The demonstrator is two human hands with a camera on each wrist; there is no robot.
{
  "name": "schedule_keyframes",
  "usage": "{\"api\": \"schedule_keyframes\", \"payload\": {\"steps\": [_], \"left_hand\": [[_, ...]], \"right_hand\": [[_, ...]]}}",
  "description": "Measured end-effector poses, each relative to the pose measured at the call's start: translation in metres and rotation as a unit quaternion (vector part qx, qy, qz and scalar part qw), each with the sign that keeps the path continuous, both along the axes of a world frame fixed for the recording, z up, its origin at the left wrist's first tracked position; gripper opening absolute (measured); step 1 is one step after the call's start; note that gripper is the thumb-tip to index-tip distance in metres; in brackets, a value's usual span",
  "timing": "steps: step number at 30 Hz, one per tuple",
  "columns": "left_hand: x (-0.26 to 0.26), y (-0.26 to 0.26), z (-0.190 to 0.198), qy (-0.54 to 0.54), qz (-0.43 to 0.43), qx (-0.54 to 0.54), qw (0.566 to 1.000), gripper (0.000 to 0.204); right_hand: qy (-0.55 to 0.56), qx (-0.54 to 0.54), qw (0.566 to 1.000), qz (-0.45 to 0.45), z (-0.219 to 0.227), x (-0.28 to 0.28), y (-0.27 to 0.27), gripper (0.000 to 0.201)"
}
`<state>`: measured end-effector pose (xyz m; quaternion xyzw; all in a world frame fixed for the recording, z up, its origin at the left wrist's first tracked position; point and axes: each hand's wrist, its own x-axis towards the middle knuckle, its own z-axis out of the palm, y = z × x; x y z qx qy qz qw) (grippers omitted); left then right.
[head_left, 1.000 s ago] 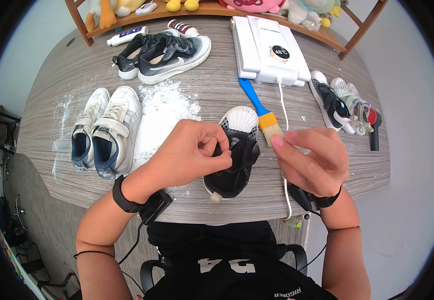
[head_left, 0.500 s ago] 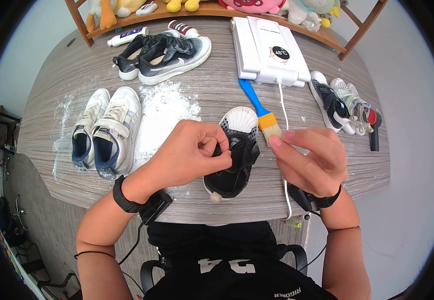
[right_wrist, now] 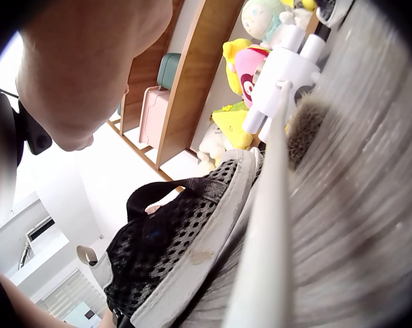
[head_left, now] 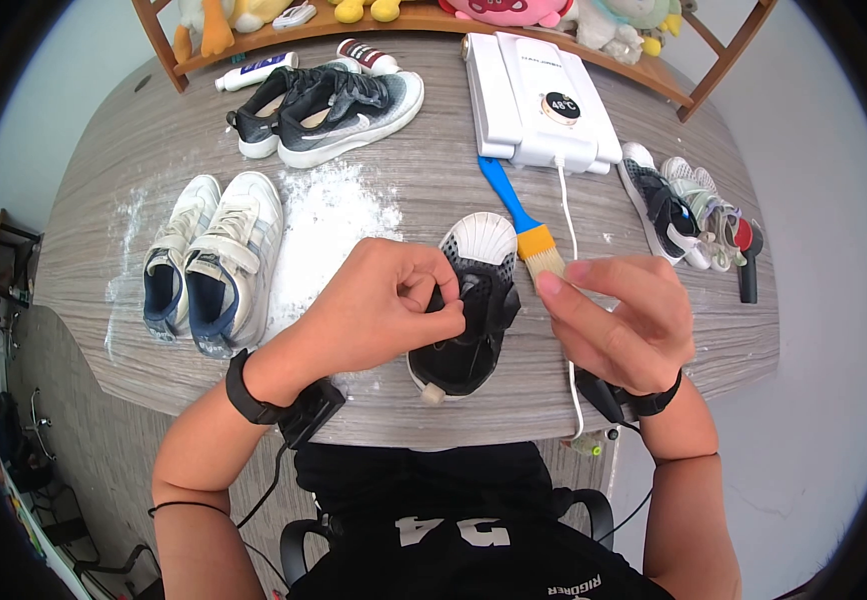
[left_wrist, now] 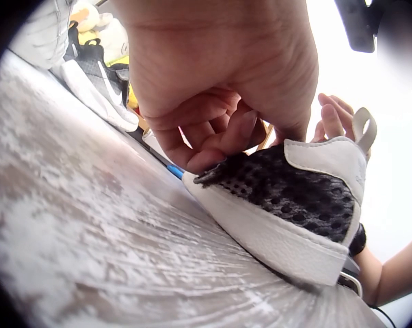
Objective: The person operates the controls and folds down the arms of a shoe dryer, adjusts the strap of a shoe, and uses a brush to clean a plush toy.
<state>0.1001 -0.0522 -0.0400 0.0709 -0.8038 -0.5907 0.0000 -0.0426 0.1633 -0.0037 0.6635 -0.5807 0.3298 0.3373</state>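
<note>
A small black mesh shoe with a white toe cap (head_left: 481, 240) stands on the table, toe away from the person. The left hand (head_left: 379, 305) has its fingers curled at the shoe's left side, pinching the dark strap edge by the opening; the left wrist view shows these fingertips against the mesh upper (left_wrist: 288, 188). The right hand (head_left: 629, 320) hovers to the right of the shoe, fingers bent loosely, with nothing visible in them. In the right wrist view, a black strap loop (right_wrist: 151, 193) stands up from the shoe. A blue-handled brush (head_left: 506, 195) lies near the right fingertips.
White sneakers (head_left: 239, 240) stand at the left beside spilled white powder (head_left: 334, 220). Grey-black sneakers (head_left: 354, 115) and tubes lie behind. A white device (head_left: 534, 100) has a cable (head_left: 567, 215) running forward. Small shoes (head_left: 659, 205) stand at the right, near a red-and-black tool (head_left: 749, 260).
The right hand has shifted very slightly left since the earliest frame. The left hand keeps its place at the shoe.
</note>
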Motion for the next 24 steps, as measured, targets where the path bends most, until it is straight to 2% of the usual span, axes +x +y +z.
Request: {"api": "schedule_keyframes", "payload": {"steps": [10, 24], "left_hand": [[-0.0005, 0.0008, 0.0009, -0.002, 0.001, -0.009, 1.0, 0.012], [0.0, 0.0015, 0.0, -0.006, 0.007, 0.012, 1.0, 0.011]], "right_hand": [[0.011, -0.028, 1.0, 0.0, -0.0048, -0.002, -0.0037, 0.047], [0.006, 0.008, 1.0, 0.009, -0.0022, -0.0043, -0.0044, 0.05]]}}
